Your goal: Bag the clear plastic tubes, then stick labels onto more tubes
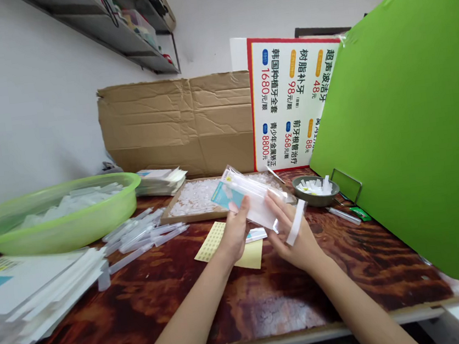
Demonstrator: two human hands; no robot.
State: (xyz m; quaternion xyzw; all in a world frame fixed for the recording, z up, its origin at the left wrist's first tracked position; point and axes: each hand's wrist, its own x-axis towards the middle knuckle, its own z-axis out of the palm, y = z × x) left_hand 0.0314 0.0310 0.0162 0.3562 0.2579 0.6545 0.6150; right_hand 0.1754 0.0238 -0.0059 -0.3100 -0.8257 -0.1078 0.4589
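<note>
brown tabletop [286, 303], seemingly varnished, lies beneath the packet [257, 207]; white wall [204, 25] behind.

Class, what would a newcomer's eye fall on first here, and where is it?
A large green panel dominates the right side. At left sits a pale green basin holding translucent pieces. Centrally, the left hand and right hand hold a clear packet.
</note>
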